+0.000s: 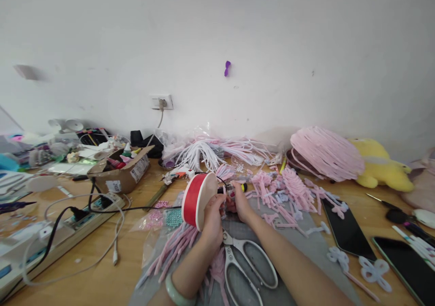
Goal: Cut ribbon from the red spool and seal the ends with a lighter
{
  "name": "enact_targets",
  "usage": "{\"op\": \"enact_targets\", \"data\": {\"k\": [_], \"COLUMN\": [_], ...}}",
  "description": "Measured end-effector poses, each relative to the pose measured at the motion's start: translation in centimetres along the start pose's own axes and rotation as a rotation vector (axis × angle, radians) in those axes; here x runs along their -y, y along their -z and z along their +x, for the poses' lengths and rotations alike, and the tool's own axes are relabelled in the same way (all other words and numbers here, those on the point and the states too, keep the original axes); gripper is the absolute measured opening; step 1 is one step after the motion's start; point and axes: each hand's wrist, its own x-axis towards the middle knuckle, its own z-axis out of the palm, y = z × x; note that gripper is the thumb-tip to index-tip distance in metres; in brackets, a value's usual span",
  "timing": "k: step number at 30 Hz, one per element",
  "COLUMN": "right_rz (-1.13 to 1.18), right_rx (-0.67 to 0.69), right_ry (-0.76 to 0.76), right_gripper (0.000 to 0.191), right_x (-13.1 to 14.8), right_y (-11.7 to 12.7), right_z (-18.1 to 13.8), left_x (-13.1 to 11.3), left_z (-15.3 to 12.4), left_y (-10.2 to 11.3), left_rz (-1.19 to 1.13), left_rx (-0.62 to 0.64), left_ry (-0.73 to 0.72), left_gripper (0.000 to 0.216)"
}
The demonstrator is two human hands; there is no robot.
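My left hand [213, 215] is closed, its fingertips close to my right hand; what it pinches is hidden. Right beside it, overlapped by the hand, stands a spool of red ribbon [193, 201] with a pale round side. My right hand [240, 204] is closed around a slim black-and-yellow thing [244, 187], whose dark end shows on the left between the hands. Its kind is not clear. Below the hands, large scissors [249, 265] with white-grey handles lie on a grey mat [299, 265]. Pink fuzzy stems [171, 254] lie under and beside the left forearm.
Bead packs [173, 217] and a glue gun [180, 174] lie left of the spool. A cardboard box [118, 172] and a power strip [84, 220] with cables sit further left. Pink stem bundles [297, 190], phones [348, 226] and a yellow plush toy [382, 165] are on the right.
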Motion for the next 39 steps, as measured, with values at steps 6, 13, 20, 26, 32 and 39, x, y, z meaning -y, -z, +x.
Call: {"op": "enact_targets", "data": {"k": [6,13,20,26,32,39], "right_rz": [0.083,0.125,0.119,0.102,0.018,0.050], "right_rx": [-0.009,0.015,0.095,0.033,-0.042,-0.108], "right_ry": [-0.081,-0.050,-0.033,-0.060,-0.038,-0.032], "right_gripper": [0.058,0.057,0.057,0.057,0.053,0.043], "right_x": [0.4,0.2,0.6,0.4,0.2,0.6], "right_y": [0.2,0.7,1.2,1.0,0.5,-0.2], "right_z": [-0.2,-0.1,-0.3,-0.3,-0.3,-0.1], "left_x": [-0.1,-0.7,-1.2,-1.3,-1.2,-0.4], "left_z": [-0.1,-0.1,-0.2,-0.4,-0.2,0.4], "left_y": [-0.2,-0.2,-0.3,-0.3,-0.2,0.2], "left_rz": [0.038,-0.008,-0.029,-0.073,-0.074,0.004], "left_rx": [0.081,0.125,0.055,0.075,0.038,-0.046], "left_ry": [-0.023,-0.044,-0.048,-0.034,-0.051,-0.125], "left_gripper": [0.018,0.018,0.017,0.018,0.021,0.020]}}
